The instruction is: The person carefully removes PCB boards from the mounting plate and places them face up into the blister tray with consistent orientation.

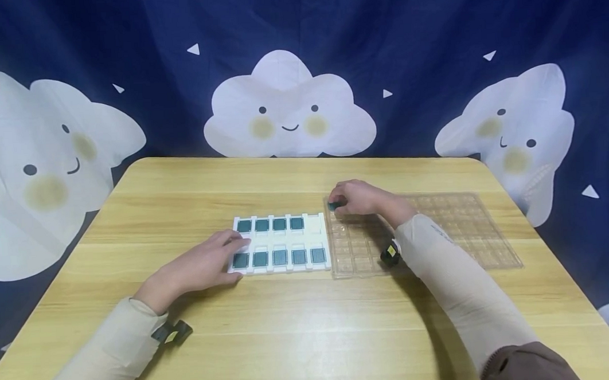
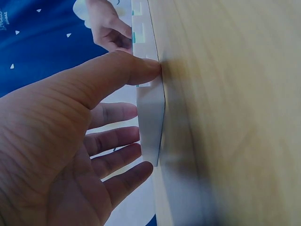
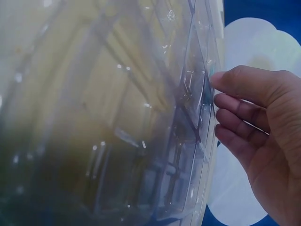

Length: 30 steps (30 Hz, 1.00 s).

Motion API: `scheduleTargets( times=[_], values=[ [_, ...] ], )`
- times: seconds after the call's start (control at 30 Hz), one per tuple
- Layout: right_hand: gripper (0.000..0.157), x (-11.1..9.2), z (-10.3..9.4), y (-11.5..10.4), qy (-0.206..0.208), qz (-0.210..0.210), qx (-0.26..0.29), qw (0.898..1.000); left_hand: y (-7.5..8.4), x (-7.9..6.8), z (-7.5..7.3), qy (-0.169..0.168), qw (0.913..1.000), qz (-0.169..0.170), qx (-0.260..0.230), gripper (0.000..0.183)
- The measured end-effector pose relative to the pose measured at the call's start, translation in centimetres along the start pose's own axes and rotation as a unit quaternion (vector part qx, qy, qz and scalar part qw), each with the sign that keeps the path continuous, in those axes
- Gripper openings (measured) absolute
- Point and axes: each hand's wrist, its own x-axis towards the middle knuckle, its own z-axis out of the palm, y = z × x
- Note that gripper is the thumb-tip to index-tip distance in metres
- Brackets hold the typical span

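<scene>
From where I'm standing, faint print is running along the right sleeve [image 1: 443,234], too small to read, and each black wrist camera [image 1: 390,254] is carrying a yellow label whose mark I can't make out. The person's right hand [image 1: 359,198] is pinching a small green square chip [image 1: 334,206] between thumb and fingers at the far left corner of a clear plastic tray [image 1: 466,227]; whether the chip is touching the compartment floor, I can't tell. That tray is glinting with thin moulded ridges, dividing it into rectangular cells. Just beside it, a matte white rectangular tray [image 1: 273,239] with notched edges is holding more green chips [image 1: 299,256] in two rows, four on the far side and five on the near, several showing a fine grid texture. The left hand [image 1: 207,261] is resting at its left end, fingers loosely extended and touching it, thumb pressing the near edge. Both trays are lying flat on a pale wood-grain table [image 1: 291,328]. Behind, a navy curtain [image 1: 300,18] is hanging, printed with smiling white clouds [image 1: 287,113] and small white triangles.
</scene>
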Motion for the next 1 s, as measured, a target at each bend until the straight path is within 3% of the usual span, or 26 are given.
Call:
scheduleTargets(
  times=[0.4, 0.7, 1.0],
  values=[
    [0.028, 0.7, -0.1, -0.2, 0.006, -0.018, -0.004, 1.0, 0.0, 0.1, 0.2, -0.001, 1.0, 0.004, 0.001, 0.072],
    [0.029, -0.2, -0.2, -1.0, 0.044, -0.007, 0.013, 0.999, 0.1, 0.0, -0.2, -0.003, 1.0, -0.004, -0.006, 0.072],
    [0.037, -1.6, -0.1, -2.5, 0.051, -0.018, 0.024, 0.998, 0.0, -0.1, 0.0, -0.005, 0.9999, -0.008, -0.004, 0.072]
  ],
)
